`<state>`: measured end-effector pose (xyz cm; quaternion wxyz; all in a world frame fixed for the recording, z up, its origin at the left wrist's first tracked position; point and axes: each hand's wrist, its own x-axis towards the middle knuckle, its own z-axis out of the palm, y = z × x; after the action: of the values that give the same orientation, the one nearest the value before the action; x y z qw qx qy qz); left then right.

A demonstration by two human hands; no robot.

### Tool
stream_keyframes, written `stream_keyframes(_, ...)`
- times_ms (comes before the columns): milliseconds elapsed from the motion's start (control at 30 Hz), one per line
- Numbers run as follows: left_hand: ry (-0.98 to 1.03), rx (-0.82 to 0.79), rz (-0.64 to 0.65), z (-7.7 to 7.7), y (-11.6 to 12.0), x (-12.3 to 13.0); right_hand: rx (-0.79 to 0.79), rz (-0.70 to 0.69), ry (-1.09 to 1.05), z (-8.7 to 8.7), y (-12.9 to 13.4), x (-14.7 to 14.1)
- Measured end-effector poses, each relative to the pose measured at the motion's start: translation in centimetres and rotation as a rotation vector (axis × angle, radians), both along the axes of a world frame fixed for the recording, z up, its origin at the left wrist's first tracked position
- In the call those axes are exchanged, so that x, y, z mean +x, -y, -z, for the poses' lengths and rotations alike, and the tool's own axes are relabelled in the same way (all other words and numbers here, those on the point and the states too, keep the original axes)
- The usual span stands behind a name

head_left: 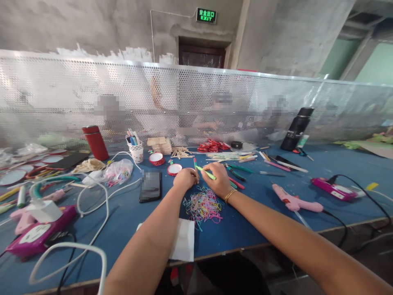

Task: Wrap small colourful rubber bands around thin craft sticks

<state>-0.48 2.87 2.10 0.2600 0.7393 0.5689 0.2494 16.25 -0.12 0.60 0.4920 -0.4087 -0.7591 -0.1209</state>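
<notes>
My left hand (185,178) is closed around the lower part of a narrow wooden stick (195,163), held upright, with red and green colour on its upper end. In my right hand (217,177) is a light green marker pen (209,174), its tip pointing left and touching or very near the stick. Just below both hands lies a loose pile of colourful rubber bands (205,207). Two small round red-rimmed pieces with white faces, one of them a white disc (175,169), sit beyond my left hand. Green-handled pliers (236,172) lie right of my right hand.
A black phone (150,187) and a white cable lie left. A red thermos (95,143), a cup of pens (135,151) and wooden sticks (181,152) stand or lie behind. A pink glue gun (294,201) and purple power strip (333,189) are right. A perforated metal screen (196,90) borders the table.
</notes>
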Motion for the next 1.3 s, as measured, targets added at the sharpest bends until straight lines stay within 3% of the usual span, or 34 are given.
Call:
stream_keyframes(933,0.033,0.03,0.034,0.4,-0.3,-0.2,-0.023,0.021,-0.036,-0.3,0.0,0.3)
stream_keyframes(1300,0.075,-0.003,0.015,1.3,-1.6,-0.3,-0.028,0.012,-0.039,-0.3,-0.3,0.6)
